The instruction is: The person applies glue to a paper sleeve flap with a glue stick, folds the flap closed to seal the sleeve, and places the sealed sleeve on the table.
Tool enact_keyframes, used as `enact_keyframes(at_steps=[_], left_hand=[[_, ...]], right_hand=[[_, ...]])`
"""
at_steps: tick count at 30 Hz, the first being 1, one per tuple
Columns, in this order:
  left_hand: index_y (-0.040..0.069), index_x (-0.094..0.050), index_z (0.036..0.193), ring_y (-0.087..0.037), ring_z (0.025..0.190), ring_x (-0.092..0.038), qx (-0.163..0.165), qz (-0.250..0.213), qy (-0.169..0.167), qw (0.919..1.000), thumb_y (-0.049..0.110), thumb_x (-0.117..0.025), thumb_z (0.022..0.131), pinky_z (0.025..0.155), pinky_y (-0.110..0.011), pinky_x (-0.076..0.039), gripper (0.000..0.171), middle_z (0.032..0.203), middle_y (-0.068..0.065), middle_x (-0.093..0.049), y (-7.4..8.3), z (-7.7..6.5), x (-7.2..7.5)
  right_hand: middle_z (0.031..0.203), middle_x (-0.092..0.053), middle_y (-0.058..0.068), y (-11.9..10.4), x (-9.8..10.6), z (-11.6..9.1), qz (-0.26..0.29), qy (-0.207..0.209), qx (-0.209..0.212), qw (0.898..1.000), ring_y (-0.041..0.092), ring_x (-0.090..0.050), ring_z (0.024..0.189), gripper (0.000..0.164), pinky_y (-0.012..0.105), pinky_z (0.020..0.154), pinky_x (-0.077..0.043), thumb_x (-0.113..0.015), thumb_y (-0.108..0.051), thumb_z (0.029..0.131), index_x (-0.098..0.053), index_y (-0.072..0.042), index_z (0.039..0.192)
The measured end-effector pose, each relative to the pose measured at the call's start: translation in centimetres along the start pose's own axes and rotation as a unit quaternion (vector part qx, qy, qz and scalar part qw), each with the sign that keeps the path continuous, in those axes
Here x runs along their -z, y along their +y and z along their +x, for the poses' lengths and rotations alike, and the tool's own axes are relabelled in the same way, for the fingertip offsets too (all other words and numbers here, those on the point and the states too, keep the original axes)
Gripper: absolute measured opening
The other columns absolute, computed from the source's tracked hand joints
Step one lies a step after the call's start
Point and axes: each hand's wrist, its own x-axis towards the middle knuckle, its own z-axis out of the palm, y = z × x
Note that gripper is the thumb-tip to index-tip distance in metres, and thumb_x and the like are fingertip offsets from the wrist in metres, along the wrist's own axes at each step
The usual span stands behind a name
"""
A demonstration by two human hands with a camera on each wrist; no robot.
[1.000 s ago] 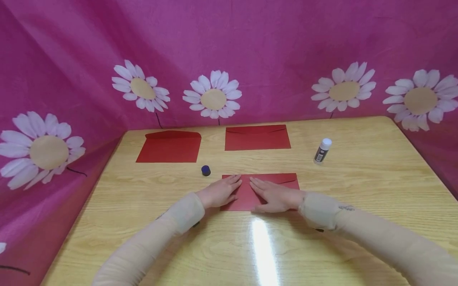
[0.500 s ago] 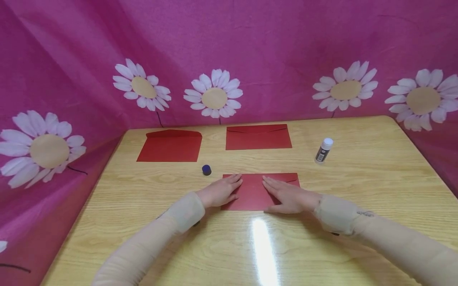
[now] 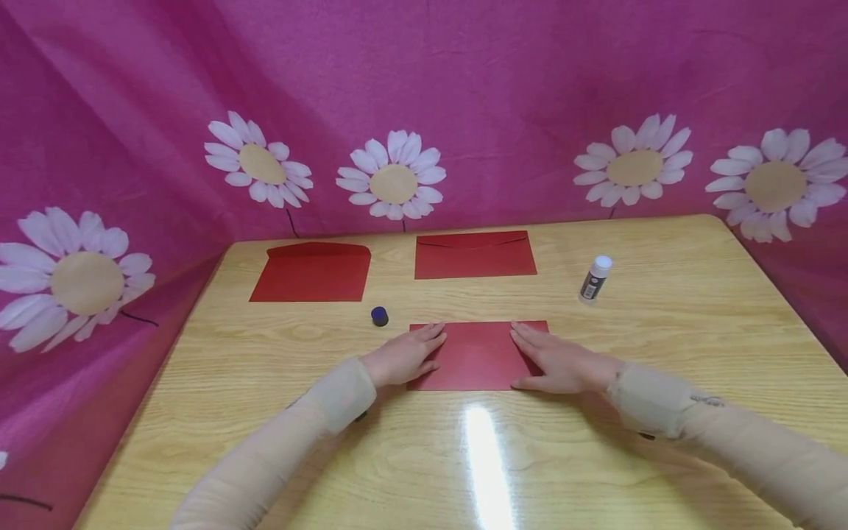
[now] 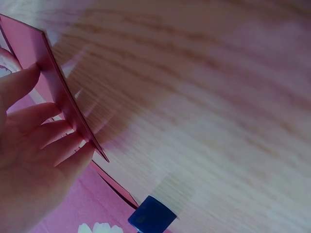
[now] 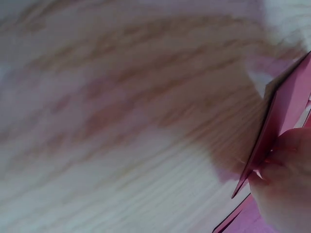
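Observation:
A red envelope (image 3: 473,361) lies flat on the table in front of me, its flap folded down. On its left end rests my left hand (image 3: 405,358), fingers straight and spread over the paper. My right hand (image 3: 559,362) lies on the right end with its fingers extended, covering part of that edge. In the left wrist view the left fingers (image 4: 58,131) touch the envelope's face (image 4: 29,41). The right wrist view shows only part of the right hand (image 5: 284,179) against the envelope (image 5: 286,104); its fingertips are hidden there.
Farther back lie a red envelope with its flap up (image 3: 311,276) and another with its flap down (image 3: 475,258). A dark blue cap (image 3: 380,316) sits left of the near envelope. The glue stick (image 3: 595,280) stands upright at the right. Behind the table (image 3: 695,309) hangs a pink flowered cloth (image 3: 503,110).
My right hand has slid rightward across the envelope, from near its middle to its right end. The left hand stays at the left end.

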Motion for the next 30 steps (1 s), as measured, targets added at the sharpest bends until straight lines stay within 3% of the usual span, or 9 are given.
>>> enact_keyframes(at_steps=[7, 14, 30], left_hand=[[0.009, -0.029, 0.138, -0.019, 0.133, -0.017, 0.004, 0.006, -0.002, 1.0000, 0.030, -0.052, 0.089, 0.104, -0.030, -0.023, 0.058, 0.146, -0.005, -0.019, 0.0, 0.0, 0.0], [0.009, -0.030, 0.138, -0.019, 0.133, -0.017, 0.001, 0.012, 0.001, 0.9999, 0.029, -0.052, 0.089, 0.104, -0.030, -0.023, 0.057, 0.146, -0.006, -0.019, 0.0, 0.1, -0.1], [0.009, -0.030, 0.138, -0.019, 0.133, -0.018, -0.002, 0.007, 0.005, 1.0000, 0.030, -0.052, 0.089, 0.104, -0.032, -0.022, 0.058, 0.146, -0.005, -0.020, -0.2, 0.2, -0.3]], right_hand=[[0.146, -0.010, 0.018, -1.0, -0.1, 0.1, 0.008, 0.004, -0.001, 1.000, 0.032, -0.012, 0.133, 0.088, 0.044, 0.105, -0.019, -0.050, -0.055, 0.081, -0.019, 0.003, 0.138], [0.147, -0.008, 0.014, -2.4, 0.0, 0.9, 0.014, -0.014, 0.007, 1.000, 0.029, -0.010, 0.134, 0.087, 0.043, 0.106, -0.018, -0.049, -0.057, 0.081, -0.018, -0.001, 0.140], [0.148, -0.009, 0.009, -5.6, 0.1, 3.8, -0.027, -0.049, 0.023, 0.998, 0.022, -0.009, 0.134, 0.082, 0.036, 0.107, -0.017, -0.046, -0.056, 0.083, -0.019, -0.004, 0.140]])
